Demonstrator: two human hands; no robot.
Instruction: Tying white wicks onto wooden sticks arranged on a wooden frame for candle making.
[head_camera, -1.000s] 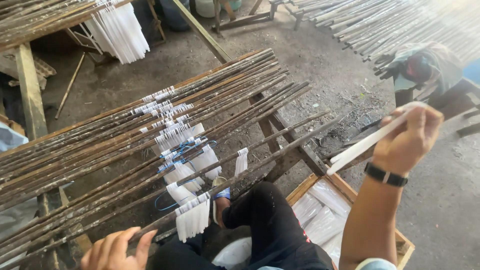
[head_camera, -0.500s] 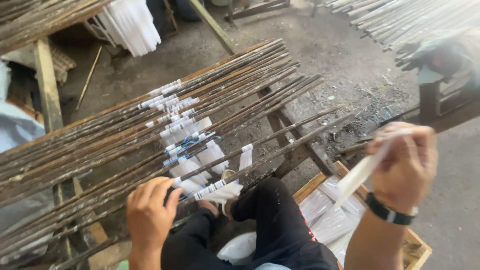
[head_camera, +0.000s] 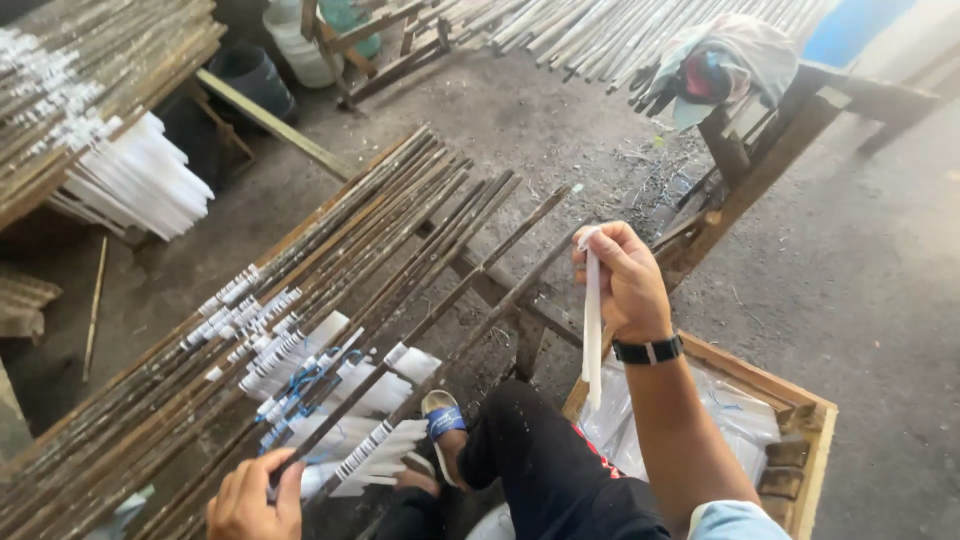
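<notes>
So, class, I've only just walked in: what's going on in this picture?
A seated person works at a rack of long dark sticks hung with rows of white candles. The left hand grips the near end of one stick. The right hand is raised, pinching a few white candles that hang straight down above a wooden crate lined with clear plastic.

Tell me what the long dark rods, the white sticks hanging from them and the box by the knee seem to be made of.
Rods: probably bamboo or wood, brown, rough, streaked with pale residue. White sticks: look like wax, matte, smooth, slightly translucent; the right hand holds one. Box: bare wooden planks with visible grain, lined with clear glossy plastic film.
</notes>
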